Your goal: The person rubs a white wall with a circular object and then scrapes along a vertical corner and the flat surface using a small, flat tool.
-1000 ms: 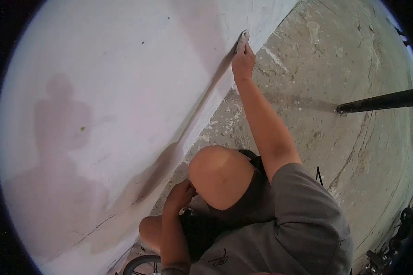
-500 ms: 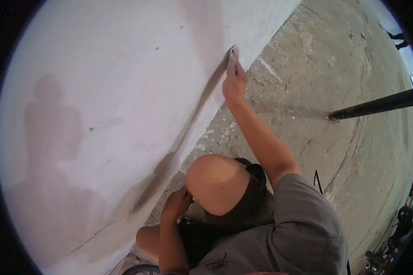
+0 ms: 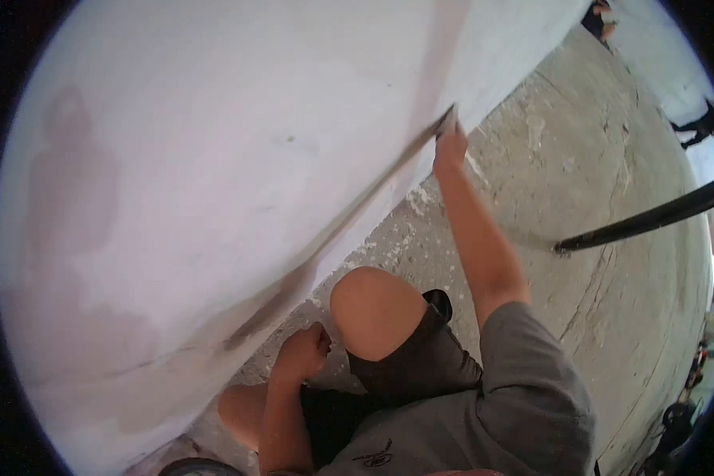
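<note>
White wall (image 3: 214, 198), facing both hands' fingers | concrete floor (image 3: 587, 174), beneath them | black pole (image 3: 650, 220), well right of right fingers | knee (image 3: 377, 313), beside left fingers | left hand (image 3: 303, 351), fingers curled in | right hand (image 3: 451, 149), fingers gripping | flat tool (image 3: 449, 119), in that grip, against wall

we have the wall (image 3: 174, 222) along our left and the floor (image 3: 595, 293) along our right. our right hand (image 3: 451, 149) is ahead, low by the wall; our left hand (image 3: 301, 352) is nearer us, left of the raised knee (image 3: 377, 309). a pole (image 3: 646, 225) stands on the floor, rightward.
</note>
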Demonstrator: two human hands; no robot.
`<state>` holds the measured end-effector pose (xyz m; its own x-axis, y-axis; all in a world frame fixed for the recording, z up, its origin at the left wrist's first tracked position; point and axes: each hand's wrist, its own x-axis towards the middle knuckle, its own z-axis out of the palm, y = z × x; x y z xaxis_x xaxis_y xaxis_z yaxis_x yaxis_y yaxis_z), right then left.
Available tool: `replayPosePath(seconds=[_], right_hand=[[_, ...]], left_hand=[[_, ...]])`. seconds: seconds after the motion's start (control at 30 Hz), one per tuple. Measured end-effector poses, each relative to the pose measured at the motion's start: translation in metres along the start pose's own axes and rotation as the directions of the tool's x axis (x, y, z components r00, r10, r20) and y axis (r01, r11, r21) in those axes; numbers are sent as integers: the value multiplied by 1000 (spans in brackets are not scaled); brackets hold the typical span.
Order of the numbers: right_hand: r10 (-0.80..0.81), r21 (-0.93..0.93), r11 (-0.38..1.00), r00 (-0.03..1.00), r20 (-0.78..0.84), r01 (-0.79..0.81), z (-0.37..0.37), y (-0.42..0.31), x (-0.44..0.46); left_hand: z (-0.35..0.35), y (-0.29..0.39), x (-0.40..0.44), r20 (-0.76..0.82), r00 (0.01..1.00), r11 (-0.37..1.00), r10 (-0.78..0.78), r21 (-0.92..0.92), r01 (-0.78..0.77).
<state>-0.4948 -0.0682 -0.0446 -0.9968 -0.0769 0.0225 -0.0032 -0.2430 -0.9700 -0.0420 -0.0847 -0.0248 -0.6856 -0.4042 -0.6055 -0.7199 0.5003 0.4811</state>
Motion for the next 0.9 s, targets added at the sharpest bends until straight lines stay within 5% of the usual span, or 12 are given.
replayPosePath(seconds=[0.17,0.23,0.27,0.4,0.47,0.5,0.53,0.57,0.63,0.67,0.8,0.9], right_hand=[[91,45,995,995,27,-92,25,11,-90],[10,-16,1000,1000,-24,-10,35,-5,-120],[70,112,991,996,56,-76,40,-25,-144],[-164,-22,983,927,339,182,60,-68,-223],[-559,-90,761,720,411,643,65,-73,-243],[-730,-54,486,439,524,873,65,-65,-243],[-755,10,406,329,568,914,63,-55,-245],[-740,94,490,357,571,866,65,-52,-258],[-741,86,140,46,670,986,61,-60,-278],[-747,105,126,25,665,986,58,-63,-283],[-606,407,-6,-327,725,913,71,-47,-310],[-482,517,-222,-554,679,827,85,-71,-342]], left_hand=[[4,0,-27,-123,992,1000,-14,10,15],[6,-6,-38,-178,976,992,125,37,-120],[7,-5,-47,-214,974,997,71,-25,-78],[16,-9,-70,-300,944,991,136,39,-131],[27,-12,-83,-318,925,978,209,82,-192],[28,-12,-90,-306,929,978,208,74,-195],[28,-12,-94,-286,932,975,222,80,-208],[30,-11,-98,-278,923,964,264,98,-247],[35,-11,-104,-297,918,965,262,90,-246],[34,-11,-108,-319,911,965,261,87,-246],[39,-12,-116,-317,908,958,275,8,-287],[56,-11,-116,-417,847,938,331,47,-343]])
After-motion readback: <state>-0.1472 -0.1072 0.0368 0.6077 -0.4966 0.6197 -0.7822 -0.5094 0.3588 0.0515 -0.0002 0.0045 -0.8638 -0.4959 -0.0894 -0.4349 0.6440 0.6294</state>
